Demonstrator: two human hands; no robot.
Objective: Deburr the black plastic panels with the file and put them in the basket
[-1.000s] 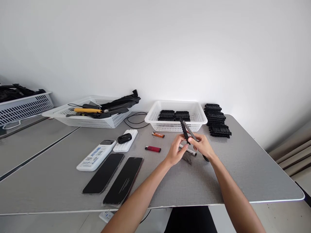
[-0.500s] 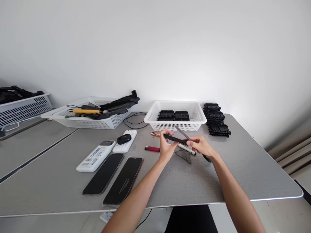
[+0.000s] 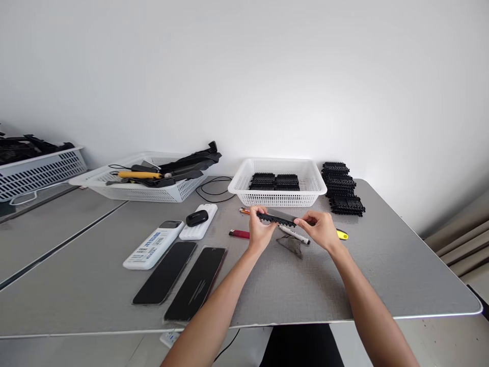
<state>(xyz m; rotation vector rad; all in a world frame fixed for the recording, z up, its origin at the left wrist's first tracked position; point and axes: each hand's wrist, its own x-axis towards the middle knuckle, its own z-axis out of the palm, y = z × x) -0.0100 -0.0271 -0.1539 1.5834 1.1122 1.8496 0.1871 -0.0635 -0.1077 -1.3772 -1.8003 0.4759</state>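
Observation:
My left hand is closed around the left end of a narrow black plastic part with a toothed lower edge, held above the table. In my right hand is a flat metal file, whose blade lies along the part's upper edge. Behind that hand the yellow end of the file's handle sticks out. My right fingertips are close to the part's right end; I cannot tell whether they touch it. Under my hands, a white marker and a crumpled dark grey scrap lie on the table.
A white basket with black toothed parts stands behind my hands, and stacks of similar parts are to its right. On the left are two phones, white power banks, a black mouse and a basket of tools.
The file has turned from slanting across the part to lying flat along its upper edge. Its handle end has swung up to the right of my right hand.

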